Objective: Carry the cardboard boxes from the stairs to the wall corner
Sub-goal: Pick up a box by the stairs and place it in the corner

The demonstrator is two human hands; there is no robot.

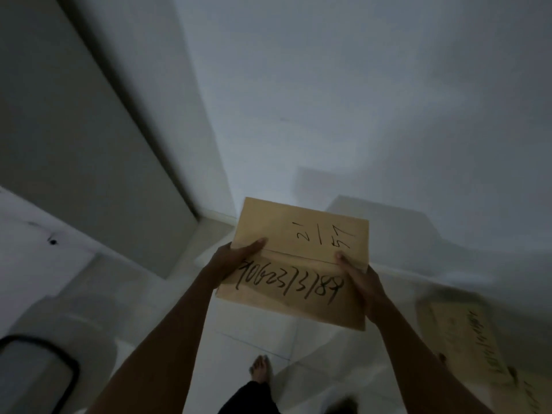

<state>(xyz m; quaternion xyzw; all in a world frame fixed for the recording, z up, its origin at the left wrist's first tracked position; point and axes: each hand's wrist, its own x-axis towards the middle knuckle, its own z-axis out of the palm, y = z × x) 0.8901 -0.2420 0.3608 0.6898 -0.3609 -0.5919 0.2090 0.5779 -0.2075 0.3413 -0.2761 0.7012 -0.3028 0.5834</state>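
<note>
Brown cardboard box (294,264), handwritten digits, held aloft, flaps shut

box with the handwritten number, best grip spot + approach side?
Take the cardboard box by its two short side edges, one hand from each side, as now: left hand on the left edge, right hand on the right, thumbs on top near the flap seam. It is flat and wide, so opposed side grips should keep it level; the closed top gives no handle.

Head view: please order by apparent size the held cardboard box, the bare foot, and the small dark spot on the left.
1. Held cardboard box, gripped by left hand and right hand.
2. Bare foot.
3. Dark spot.
</note>
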